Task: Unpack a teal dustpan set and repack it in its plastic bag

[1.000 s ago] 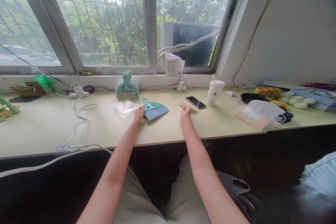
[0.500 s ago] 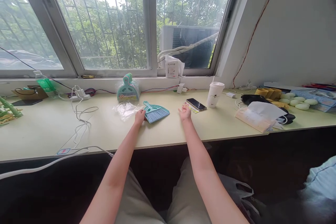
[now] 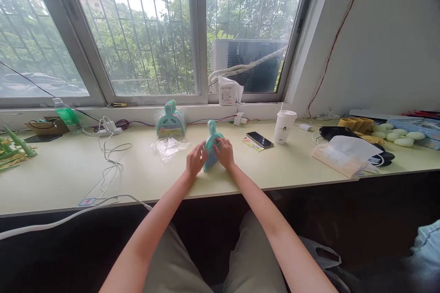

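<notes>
Between my two hands a mint-green dustpan and brush set (image 3: 211, 158) stands upright on the pale table, handle up and blue-grey bristles facing me. My left hand (image 3: 197, 160) grips its left edge. On the other side my right hand (image 3: 225, 152) has its fingers closed over the right edge. Crumpled clear plastic wrapping (image 3: 167, 148) lies left of my hands. Behind it stands a stack of wrapped dustpan sets (image 3: 171, 121). A colourful card (image 3: 252, 143) lies to the right, partly under a black phone (image 3: 260, 139).
A white lidded cup (image 3: 284, 127) stands right of the phone. White cables (image 3: 112, 160) trail across the left side near a green-labelled bottle (image 3: 68, 115). Paper packaging (image 3: 350, 155) sits at the right. A tissue pack (image 3: 228, 91) rests on the window sill.
The dustpan set was lying tilted in my left hand and now stands upright, further right. My right hand has left the card and taken hold of the set.
</notes>
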Demonstrator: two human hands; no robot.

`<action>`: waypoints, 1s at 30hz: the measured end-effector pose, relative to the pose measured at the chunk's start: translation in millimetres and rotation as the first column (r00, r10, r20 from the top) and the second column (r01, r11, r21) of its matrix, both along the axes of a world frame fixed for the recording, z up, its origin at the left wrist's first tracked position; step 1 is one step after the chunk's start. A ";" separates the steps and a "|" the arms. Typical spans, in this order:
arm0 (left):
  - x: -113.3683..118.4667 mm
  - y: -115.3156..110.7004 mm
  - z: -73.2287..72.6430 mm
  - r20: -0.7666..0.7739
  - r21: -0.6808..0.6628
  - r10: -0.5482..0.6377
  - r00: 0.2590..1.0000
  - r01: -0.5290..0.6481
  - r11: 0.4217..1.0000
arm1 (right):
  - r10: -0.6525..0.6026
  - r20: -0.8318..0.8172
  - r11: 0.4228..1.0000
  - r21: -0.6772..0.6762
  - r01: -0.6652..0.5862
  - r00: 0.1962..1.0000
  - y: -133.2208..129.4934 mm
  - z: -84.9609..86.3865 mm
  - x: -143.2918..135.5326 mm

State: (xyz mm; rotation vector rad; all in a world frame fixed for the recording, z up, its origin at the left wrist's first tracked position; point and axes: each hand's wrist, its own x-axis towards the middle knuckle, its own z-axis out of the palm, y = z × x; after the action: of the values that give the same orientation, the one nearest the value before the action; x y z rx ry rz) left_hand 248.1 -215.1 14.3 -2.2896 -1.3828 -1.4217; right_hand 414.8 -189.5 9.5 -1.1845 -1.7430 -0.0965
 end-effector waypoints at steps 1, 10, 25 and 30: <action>1.2 -1.0 -0.1 -0.043 0.042 -0.045 0.998 0.047 0.998 | -0.002 -0.033 1.000 0.005 0.002 0.999 -0.7 1.2 0.3; -2.8 11.0 0.6 0.045 -0.051 -0.002 0.999 0.004 0.999 | -0.126 -0.096 0.992 -0.026 0.124 0.987 -3.7 11.4 -0.6; -53.3 39.1 2.7 0.021 -0.540 0.483 0.876 -0.397 0.743 | -0.555 0.114 0.768 -0.313 0.560 0.824 8.0 10.3 48.5; -52.1 41.4 -2.5 -0.145 -0.517 0.436 0.888 -0.444 0.732 | -0.520 0.282 0.684 -0.428 0.591 0.806 7.8 3.3 51.8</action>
State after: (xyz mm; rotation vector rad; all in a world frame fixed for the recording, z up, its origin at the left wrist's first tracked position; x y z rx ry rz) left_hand 196.0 -173.7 11.7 -1.9838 -2.3712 -0.9384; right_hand 466.6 -181.7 12.8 -2.1319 -1.4969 -0.0957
